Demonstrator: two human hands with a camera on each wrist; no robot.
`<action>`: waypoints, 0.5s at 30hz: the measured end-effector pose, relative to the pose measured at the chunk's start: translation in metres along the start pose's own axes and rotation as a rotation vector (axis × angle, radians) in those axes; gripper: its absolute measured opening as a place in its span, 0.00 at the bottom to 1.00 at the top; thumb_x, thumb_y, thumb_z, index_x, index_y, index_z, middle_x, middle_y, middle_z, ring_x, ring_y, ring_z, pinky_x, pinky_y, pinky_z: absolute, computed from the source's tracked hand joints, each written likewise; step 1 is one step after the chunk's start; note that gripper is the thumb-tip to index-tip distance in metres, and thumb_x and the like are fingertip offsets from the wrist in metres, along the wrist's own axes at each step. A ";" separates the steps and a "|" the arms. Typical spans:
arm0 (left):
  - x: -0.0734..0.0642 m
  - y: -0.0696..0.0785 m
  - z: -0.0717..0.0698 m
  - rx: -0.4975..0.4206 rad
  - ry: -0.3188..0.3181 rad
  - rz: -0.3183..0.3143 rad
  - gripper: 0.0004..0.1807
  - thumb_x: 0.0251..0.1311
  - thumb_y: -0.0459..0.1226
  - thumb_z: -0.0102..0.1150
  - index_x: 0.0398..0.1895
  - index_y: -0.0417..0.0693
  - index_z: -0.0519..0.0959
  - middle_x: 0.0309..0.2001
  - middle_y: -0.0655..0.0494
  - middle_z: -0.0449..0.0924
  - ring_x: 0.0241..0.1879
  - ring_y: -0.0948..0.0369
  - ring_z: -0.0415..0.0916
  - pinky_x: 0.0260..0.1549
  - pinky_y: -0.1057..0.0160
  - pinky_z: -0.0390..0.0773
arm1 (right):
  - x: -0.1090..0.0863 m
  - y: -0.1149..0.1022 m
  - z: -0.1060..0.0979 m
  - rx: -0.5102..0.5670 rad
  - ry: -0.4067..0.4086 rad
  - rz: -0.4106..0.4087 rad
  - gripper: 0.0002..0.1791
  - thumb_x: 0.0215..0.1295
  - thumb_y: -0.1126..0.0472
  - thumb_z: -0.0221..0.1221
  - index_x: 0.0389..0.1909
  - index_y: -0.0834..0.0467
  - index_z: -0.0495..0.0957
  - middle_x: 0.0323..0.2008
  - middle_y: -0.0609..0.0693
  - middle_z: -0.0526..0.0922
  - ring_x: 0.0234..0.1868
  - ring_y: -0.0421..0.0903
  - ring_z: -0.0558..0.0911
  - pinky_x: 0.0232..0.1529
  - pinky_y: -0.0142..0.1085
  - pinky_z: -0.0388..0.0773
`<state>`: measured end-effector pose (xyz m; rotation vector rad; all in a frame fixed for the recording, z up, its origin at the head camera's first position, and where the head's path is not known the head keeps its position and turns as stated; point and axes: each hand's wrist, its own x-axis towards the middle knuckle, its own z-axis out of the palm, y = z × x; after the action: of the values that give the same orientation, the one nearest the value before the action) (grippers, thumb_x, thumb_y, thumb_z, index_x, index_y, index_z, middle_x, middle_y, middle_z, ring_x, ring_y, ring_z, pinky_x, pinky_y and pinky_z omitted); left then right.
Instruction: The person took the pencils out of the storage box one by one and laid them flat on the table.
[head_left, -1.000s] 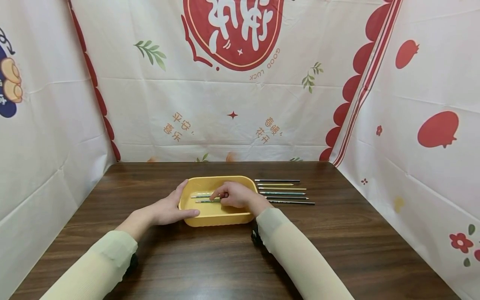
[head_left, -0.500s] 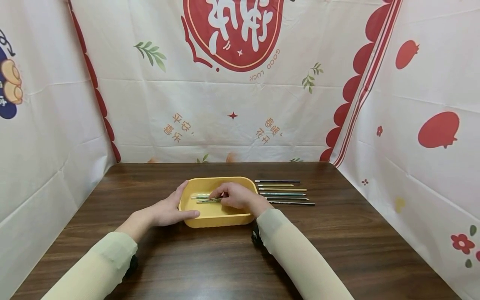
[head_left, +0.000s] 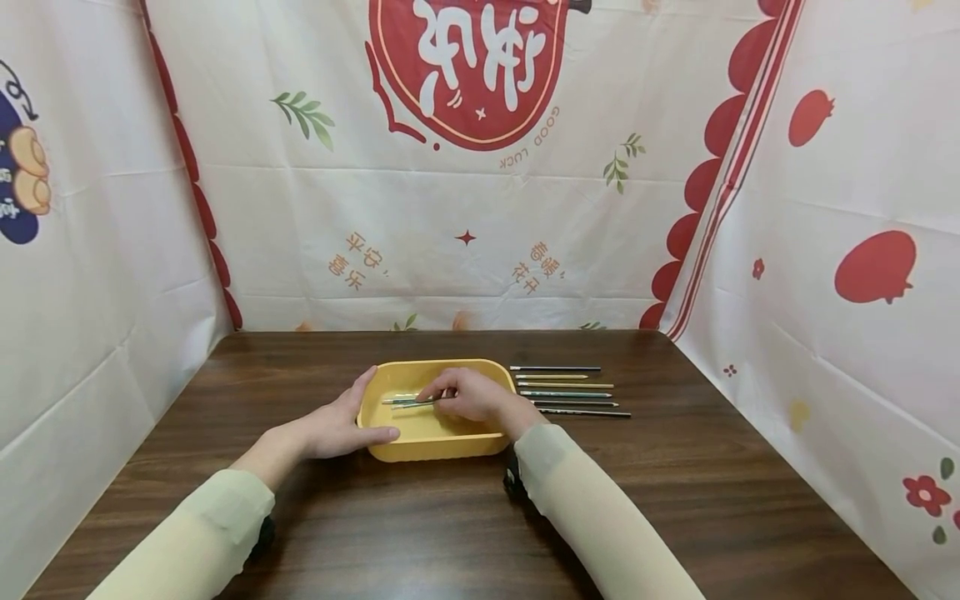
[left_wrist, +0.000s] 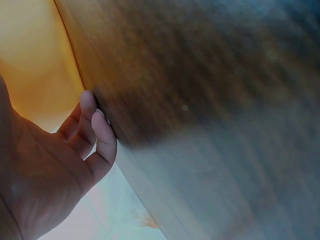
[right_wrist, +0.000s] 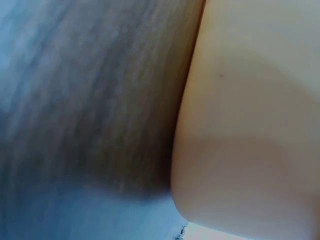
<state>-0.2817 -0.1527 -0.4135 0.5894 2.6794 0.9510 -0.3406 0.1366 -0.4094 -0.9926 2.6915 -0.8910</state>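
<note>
A yellow plastic bin [head_left: 442, 448] sits on the table. My left hand [head_left: 341, 423] holds its left end, the thumb at the front rim and the fingers along the outer left wall. In the left wrist view, the fingers [left_wrist: 102, 135] bend against the table beside the bin. Inside the bin my right hand [head_left: 468, 395] pinches a green pencil [head_left: 414, 406], tilted slightly. Another pencil [head_left: 397, 401] lies close behind it on the bin floor; the hand covers the right ends of both. The right wrist view shows only the bin's outer wall [right_wrist: 240, 110] and the table.
To the right of the bin, several pencils lie side by side in a row, among them a green pencil [head_left: 566, 394] and a black pencil [head_left: 585, 412]. The dark wooden table [head_left: 420, 517] is enclosed by printed cloth [head_left: 465, 200] at the back and sides.
The pencil in my right hand has shifted and tilted a little, bringing it nearer the other one. My left hand stays on the bin. The head view has tipped slightly upward.
</note>
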 end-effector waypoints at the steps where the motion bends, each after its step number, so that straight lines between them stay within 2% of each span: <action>1: 0.000 0.000 0.000 0.000 0.001 0.003 0.71 0.67 0.69 0.66 0.91 0.48 0.29 0.87 0.30 0.46 0.85 0.36 0.55 0.79 0.31 0.61 | 0.000 -0.001 0.000 0.009 0.000 0.000 0.15 0.76 0.66 0.67 0.54 0.46 0.94 0.48 0.46 0.88 0.42 0.38 0.79 0.44 0.30 0.77; 10: -0.001 0.001 -0.001 0.001 0.007 -0.002 0.71 0.66 0.69 0.67 0.91 0.47 0.30 0.87 0.30 0.46 0.85 0.36 0.55 0.80 0.31 0.60 | 0.001 -0.001 -0.002 0.021 0.021 -0.027 0.14 0.76 0.65 0.66 0.54 0.47 0.93 0.47 0.44 0.89 0.39 0.38 0.77 0.41 0.30 0.76; 15: -0.001 0.001 0.000 0.002 0.005 -0.012 0.72 0.66 0.69 0.67 0.91 0.47 0.31 0.87 0.29 0.48 0.84 0.35 0.57 0.79 0.31 0.61 | 0.000 -0.002 -0.003 0.016 0.041 -0.033 0.14 0.77 0.65 0.65 0.55 0.47 0.92 0.50 0.45 0.89 0.42 0.38 0.78 0.45 0.32 0.77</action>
<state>-0.2806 -0.1523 -0.4133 0.5721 2.6860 0.9479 -0.3407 0.1368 -0.4056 -1.0289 2.7044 -0.9478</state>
